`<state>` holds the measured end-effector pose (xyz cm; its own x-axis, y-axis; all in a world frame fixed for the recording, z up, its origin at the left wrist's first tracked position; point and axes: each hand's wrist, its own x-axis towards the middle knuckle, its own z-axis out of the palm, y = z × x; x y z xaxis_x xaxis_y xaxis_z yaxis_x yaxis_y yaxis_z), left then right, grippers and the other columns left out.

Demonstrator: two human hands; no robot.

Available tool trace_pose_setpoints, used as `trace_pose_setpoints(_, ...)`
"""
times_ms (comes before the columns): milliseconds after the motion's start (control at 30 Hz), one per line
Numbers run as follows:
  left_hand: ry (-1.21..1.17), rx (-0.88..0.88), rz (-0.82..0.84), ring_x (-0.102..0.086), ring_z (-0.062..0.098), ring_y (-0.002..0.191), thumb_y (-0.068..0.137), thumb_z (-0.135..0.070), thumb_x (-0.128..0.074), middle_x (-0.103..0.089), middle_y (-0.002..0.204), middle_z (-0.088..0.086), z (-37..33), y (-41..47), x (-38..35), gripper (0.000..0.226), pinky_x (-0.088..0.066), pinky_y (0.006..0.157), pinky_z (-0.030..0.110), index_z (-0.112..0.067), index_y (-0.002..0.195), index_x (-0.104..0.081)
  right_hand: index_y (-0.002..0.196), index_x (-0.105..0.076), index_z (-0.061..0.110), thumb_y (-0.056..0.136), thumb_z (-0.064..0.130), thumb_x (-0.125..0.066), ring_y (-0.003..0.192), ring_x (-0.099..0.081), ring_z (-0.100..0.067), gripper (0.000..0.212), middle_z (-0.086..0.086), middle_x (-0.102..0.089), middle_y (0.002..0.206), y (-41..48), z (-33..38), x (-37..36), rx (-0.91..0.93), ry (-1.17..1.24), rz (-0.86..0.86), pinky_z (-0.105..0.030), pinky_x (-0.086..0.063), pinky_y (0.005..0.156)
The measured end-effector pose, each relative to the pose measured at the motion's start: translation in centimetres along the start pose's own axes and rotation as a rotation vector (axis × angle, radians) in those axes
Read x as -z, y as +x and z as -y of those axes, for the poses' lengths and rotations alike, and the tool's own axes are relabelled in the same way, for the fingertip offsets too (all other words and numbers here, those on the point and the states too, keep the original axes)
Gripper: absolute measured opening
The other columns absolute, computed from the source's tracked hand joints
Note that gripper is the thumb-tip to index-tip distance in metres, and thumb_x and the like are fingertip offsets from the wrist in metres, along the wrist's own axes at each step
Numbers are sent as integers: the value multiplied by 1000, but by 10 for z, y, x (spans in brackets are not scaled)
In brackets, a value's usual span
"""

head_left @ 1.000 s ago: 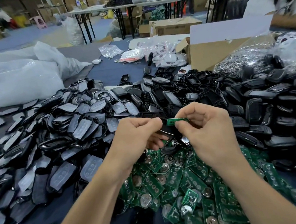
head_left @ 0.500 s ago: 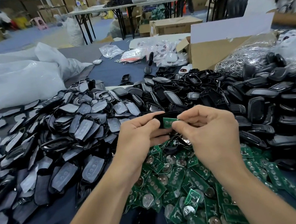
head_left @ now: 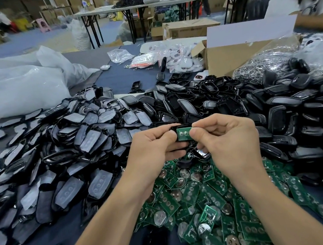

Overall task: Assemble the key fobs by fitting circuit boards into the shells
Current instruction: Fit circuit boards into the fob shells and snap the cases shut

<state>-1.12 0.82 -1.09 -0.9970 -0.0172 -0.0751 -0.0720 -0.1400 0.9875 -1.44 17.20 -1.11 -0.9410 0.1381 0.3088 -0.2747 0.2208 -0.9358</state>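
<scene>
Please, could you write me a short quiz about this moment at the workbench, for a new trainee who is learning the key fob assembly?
1. True or false: the right hand pinches a green circuit board.
2. Where does the pile of loose boards lie? A) at the person's far left; B) nearest the person, below the hands; C) at the far right edge.
3. Fill in: the left hand holds a black ____ behind that board.
Key: 1 true; 2 B; 3 shell.
</scene>
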Motion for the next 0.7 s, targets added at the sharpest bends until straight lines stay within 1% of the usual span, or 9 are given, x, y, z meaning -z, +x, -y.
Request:
trace_pose_setpoints(100,6,-2,19,-80,25,93,104,-5,-58,-82,99,8,1,-1,-2,28,-63,72,26,-20,105,-81,77,-79,33,80,18,-89,60,-72,-9,18,13,-74,67,-3,-1,-3,2,-55,-42,-30,-62,61)
trace_pose_setpoints(200,3,-9,9,-80,25,92,104,-3,-57,-82,99,8,1,-1,-4,30,-63,71,25,-21,104,-81,75,-78,34,79,20,-89,62,-72,-5,18,19,-73,68,-5,-1,-5,18,-100,-73,-25,-61,62)
trace_pose_setpoints(333,-14,-14,-14,-80,24,91,104,-2,-56,-82,98,7,2,-2,-6,33,-63,70,25,-22,99,-82,75,-77,34,80,19,-89,65,-72,-3,19,20,-73,69,-5,0,-5,22,-100,-90,-20,-60,63)
trace_pose_setpoints(400,-11,-12,-19,-80,25,91,104,-2,-57,-82,97,7,2,-3,-5,30,-63,70,26,-20,102,-81,74,-77,35,79,19,-89,68,-72,-1,21,22,-73,70,-4,0,-4,30,-109,-100,-17,-58,65)
trace_pose_setpoints(500,0,-16,1,-80,25,89,103,-2,-58,-82,96,8,-1,-3,-4,28,-63,70,25,-19,102,-81,72,-76,35,78,20,-89,68,-71,0,21,23,-72,70,-4,2,-4,33,-133,-106,-17,-58,66)
trace_pose_setpoints(633,86,-67,-4,-80,23,85,96,-1,-68,-82,91,6,-3,-6,-3,26,-63,71,25,-22,98,-83,70,-76,33,76,19,-91,63,-69,3,21,25,-71,68,-5,6,-4,33,-170,-106,-11,-54,63)
trace_pose_setpoints(700,123,-96,-46,-80,22,80,91,-2,-75,-82,87,4,-2,-7,-4,29,-63,70,25,-29,87,-84,68,-74,35,74,21,-92,61,-68,5,24,28,-69,67,-8,9,-5,39,-199,-99,-8,-51,59)
